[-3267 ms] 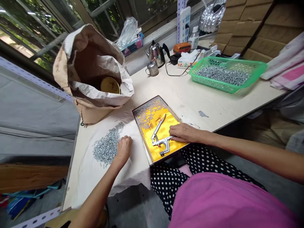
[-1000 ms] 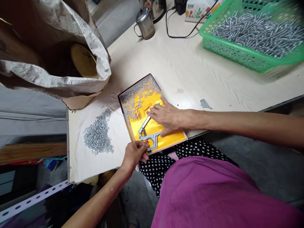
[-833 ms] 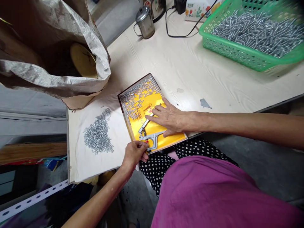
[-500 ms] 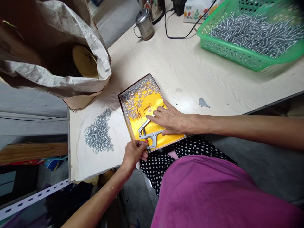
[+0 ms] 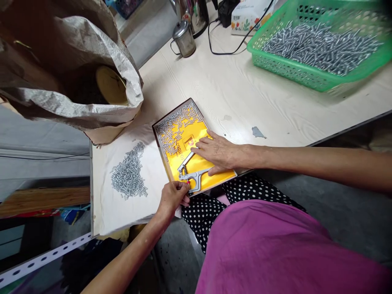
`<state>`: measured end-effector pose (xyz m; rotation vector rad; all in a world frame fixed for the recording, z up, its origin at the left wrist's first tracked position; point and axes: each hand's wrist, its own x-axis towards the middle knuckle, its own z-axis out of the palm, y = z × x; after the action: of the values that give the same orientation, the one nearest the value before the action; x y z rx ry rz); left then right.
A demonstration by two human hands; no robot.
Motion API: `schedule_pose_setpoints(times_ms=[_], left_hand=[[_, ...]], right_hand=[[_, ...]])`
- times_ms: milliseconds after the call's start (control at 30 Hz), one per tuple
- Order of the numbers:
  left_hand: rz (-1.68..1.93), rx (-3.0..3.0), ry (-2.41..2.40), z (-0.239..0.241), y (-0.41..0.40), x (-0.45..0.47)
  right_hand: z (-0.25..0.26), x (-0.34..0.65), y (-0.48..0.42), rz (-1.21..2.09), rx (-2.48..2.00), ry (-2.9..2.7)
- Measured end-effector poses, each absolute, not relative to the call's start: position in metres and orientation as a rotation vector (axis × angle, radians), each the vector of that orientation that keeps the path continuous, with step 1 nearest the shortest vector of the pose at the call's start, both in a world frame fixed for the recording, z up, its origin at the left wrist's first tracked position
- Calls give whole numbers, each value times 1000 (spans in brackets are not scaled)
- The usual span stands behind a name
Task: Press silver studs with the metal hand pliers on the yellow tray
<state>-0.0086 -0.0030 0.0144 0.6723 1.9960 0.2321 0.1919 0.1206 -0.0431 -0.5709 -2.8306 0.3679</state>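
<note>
A shallow tray [image 5: 199, 109] with a yellow lining lies at the table's front edge. In it is a grey metal pair of snap-fastener pliers [image 5: 195, 178] with a spring between its arms. My right hand [image 5: 221, 152] lies over the handles, fingers extended on the upper one and thumb at the lower. My left hand [image 5: 173, 197] is closed in a pinch at the jaw, beside a small red part; what the fingertips hold is hidden. Small silvery metal pieces [image 5: 167, 127] are scattered over the tray's far-left side.
A heap of small metal pieces [image 5: 128, 173] lies left of the tray. Behind it stands a large open paper sack [image 5: 113, 118]. A green basket [image 5: 284, 73] of metal pieces sits at back right, near a metal mug [image 5: 185, 41] and a black cable [image 5: 228, 53].
The camera view has shifted slightly. Both hands keep their places at the pliers; the right hand's fingers look nearly the same, with no clear movement of the handles.
</note>
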Motion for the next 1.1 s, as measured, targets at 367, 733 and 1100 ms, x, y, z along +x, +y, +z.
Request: schedule_pose_setpoints(times_ms=[367, 733, 1100], left_hand=[[61, 2104, 1977, 12, 3, -2], [-55, 2349, 1838, -8, 30, 6], [95, 2333, 1847, -18, 28, -3]], right_hand=[[-40, 188, 105, 461, -558, -2829], [-19, 181, 99, 245, -822, -3006], [-33, 177, 99, 248, -711, -3012]])
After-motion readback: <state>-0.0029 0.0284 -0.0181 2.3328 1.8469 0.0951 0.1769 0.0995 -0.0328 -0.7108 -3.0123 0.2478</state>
